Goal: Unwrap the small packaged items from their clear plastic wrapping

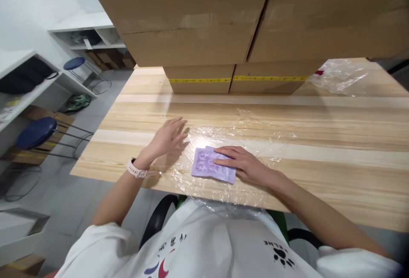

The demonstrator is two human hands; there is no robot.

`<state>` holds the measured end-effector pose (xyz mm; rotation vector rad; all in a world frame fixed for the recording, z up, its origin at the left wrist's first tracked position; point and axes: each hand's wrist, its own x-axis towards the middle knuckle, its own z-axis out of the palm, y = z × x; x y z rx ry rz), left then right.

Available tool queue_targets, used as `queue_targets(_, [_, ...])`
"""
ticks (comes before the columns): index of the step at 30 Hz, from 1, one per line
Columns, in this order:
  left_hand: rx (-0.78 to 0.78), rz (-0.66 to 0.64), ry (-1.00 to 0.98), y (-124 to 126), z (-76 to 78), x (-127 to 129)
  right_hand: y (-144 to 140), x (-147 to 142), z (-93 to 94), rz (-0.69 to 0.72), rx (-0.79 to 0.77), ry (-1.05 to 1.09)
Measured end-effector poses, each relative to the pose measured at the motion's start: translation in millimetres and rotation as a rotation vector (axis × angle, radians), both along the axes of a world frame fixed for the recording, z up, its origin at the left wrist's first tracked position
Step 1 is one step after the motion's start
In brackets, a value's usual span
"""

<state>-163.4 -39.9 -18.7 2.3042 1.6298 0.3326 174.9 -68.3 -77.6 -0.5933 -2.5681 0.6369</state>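
A small purple patterned packet (pixel 207 165) lies on a sheet of clear plastic film (pixel 252 137) spread over the wooden table (pixel 335 141). My right hand (pixel 244 165) rests flat on the packet's right part, fingers pointing left. My left hand (pixel 168 138) lies flat on the film's left edge, fingers spread, a little left of the packet and not touching it. A pale watch (pixel 136 169) is on my left wrist.
Stacked cardboard boxes (pixel 223 26) stand at the back of the table, lower ones with yellow tape. A crumpled clear bag (pixel 343 75) lies at the back right. White shelves (pixel 28 86) and blue stools (pixel 36 132) stand on the floor to the left.
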Motion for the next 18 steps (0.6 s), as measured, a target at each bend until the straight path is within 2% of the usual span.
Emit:
queue_targets(3, [-0.029,-0.057,-0.034,9.0,-4.3,34.7,2.2,-0.4,2.1,0.014,-0.015,0.031])
queue_targets(5, [-0.048,-0.041,-0.016,21.9,-9.3,56.4,2.8,-0.4,3.6,0.015,-0.018,0.043])
queue_targets(7, [-0.12,-0.012,-0.103,38.7,-12.4,67.3,2.8,0.5,4.9,0.015,-0.024,0.042])
queue_targets(10, [-0.263,0.122,-0.441,60.2,-10.6,60.4,2.5,2.9,6.6,0.002,-0.039,0.048])
queue_targets(12, [-0.278,0.251,-0.606,66.9,-7.2,47.3,2.4,4.1,6.9,-0.001,-0.036,0.064])
queue_targets(14, [-0.233,0.33,-0.639,68.1,-4.7,34.6,2.3,4.6,6.3,0.003,-0.021,0.083])
queue_targets(18, [-0.117,0.385,-0.657,67.7,0.4,19.6,1.8,4.3,4.0,0.002,-0.027,0.109])
